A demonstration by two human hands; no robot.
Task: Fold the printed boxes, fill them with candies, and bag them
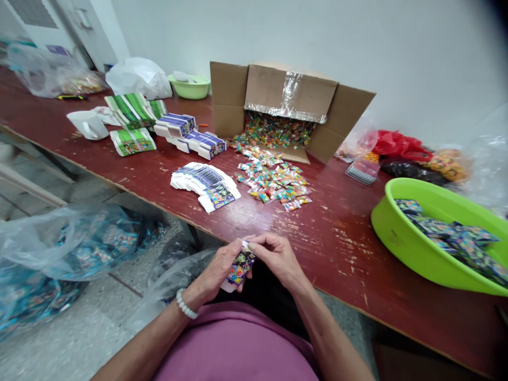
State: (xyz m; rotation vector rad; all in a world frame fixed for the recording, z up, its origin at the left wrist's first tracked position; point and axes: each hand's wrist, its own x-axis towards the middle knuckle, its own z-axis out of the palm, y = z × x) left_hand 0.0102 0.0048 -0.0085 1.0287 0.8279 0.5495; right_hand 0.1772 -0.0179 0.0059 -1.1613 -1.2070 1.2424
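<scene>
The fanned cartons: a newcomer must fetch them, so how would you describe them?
On the red table, find the open brown box with wrapped sweets spilled in front of it. The fanned cartons lie just left of the sweets, by the table's near edge. Unlike the purple stacks and green stacks behind them, they spread out in an overlapping curve.

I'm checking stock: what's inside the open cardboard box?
Small wrapped candies in many colours, spilling from the cardboard box onto the red table. The taped flap and front candies hide its back, so how deep they go cannot be seen.
</scene>
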